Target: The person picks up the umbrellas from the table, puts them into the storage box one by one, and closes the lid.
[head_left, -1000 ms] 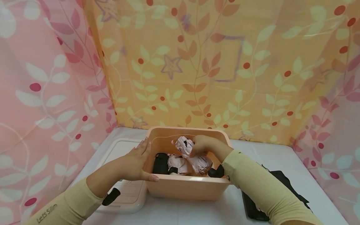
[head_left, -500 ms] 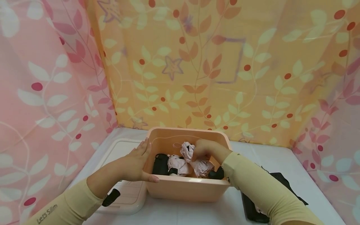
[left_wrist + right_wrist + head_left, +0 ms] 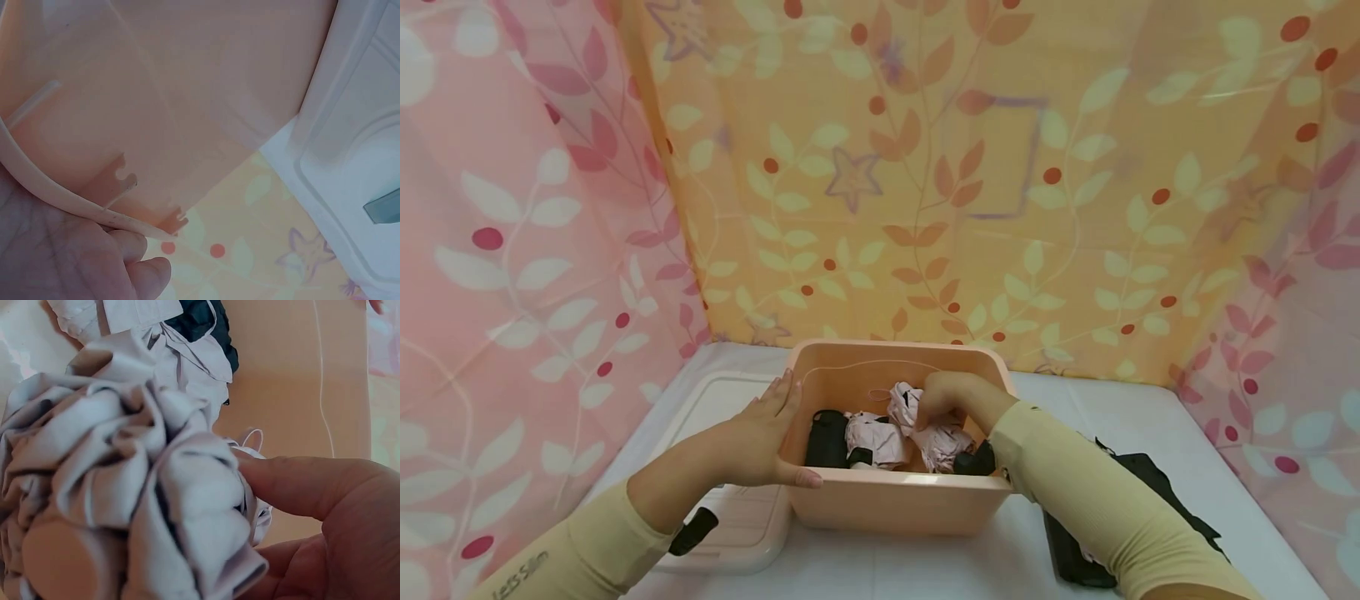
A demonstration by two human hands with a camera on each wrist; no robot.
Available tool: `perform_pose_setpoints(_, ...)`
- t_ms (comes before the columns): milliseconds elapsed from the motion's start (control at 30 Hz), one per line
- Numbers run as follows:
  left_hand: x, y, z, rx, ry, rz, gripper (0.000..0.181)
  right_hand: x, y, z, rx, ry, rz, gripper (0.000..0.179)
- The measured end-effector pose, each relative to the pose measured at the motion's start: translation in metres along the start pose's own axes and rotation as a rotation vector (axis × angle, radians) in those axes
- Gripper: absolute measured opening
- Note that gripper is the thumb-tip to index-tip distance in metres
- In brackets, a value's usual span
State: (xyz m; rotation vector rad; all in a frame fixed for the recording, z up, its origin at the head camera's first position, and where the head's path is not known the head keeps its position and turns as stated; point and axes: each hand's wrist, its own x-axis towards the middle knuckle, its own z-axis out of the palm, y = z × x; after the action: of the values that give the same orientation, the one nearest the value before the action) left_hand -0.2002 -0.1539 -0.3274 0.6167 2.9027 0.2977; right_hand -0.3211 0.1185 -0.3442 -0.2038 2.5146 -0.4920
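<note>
A peach plastic bin (image 3: 895, 504) stands in the middle of the table. My left hand (image 3: 752, 442) rests on its left rim, fingers straight, thumb over the front corner. Reaching inside, my right hand (image 3: 943, 396) grips a bundle of gathered pale pink fabric (image 3: 137, 475) with a round flat end. Beside it a second pale pink fabric bundle (image 3: 876, 439) lies in the bin. A black cylindrical bundle (image 3: 827, 437) sits against the left wall, and a small black piece (image 3: 976, 458) shows at the right. My right fingertips are partly hidden by fabric.
The bin's white lid (image 3: 730, 521) lies flat at the left, partly under my forearm. To the right of the bin, a black cloth-like item (image 3: 1150, 483) lies partly behind my sleeve. A patterned yellow curtain (image 3: 880, 208) hangs behind the table.
My right hand has lowered the pale pink bundle slightly deeper into the bin and a little to the right. The left hand has stayed on the rim.
</note>
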Motion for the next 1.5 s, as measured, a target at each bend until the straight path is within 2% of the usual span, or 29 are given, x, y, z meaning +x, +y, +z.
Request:
perform_pose_setpoints(167, -0.001, -0.001, 0.001, -0.010, 0.004, 0.009, 0.130, -0.003, -0.001, 0.001, 0.072, -0.009, -0.014, 0.031)
perform_pose_setpoints(233, -0.002, -0.001, 0.000, -0.014, 0.006, 0.015, 0.129, -0.006, -0.002, 0.000, 0.108, -0.001, -0.022, 0.036)
perform_pose_setpoints(400, -0.003, 0.000, -0.001, -0.022, 0.001, 0.024, 0.128, -0.009, -0.001, -0.007, 0.197, -0.012, -0.010, 0.095)
perform_pose_setpoints(467, -0.002, 0.001, -0.001, -0.024, 0.001, 0.023, 0.128, -0.008, 0.001, -0.010, 0.233, -0.023, -0.001, 0.109)
perform_pose_setpoints(533, -0.002, 0.000, -0.001, -0.022, 0.000, 0.021, 0.128, -0.007, 0.001, -0.011, 0.254, -0.027, 0.007, 0.114)
perform_pose_setpoints(900, -0.001, 0.000, -0.002, -0.017, 0.009, 0.030, 0.128, -0.007, 0.003, -0.017, 0.297, -0.026, 0.002, 0.122)
perform_pose_setpoints(1100, -0.003, 0.001, -0.003, -0.016, 0.002, 0.024, 0.127, -0.009, 0.002, -0.019, 0.315, -0.009, -0.016, 0.120)
perform_pose_setpoints(1500, -0.002, 0.000, -0.002, -0.015, -0.006, 0.017, 0.127, -0.019, -0.002, -0.029, 0.356, -0.027, -0.068, 0.115)
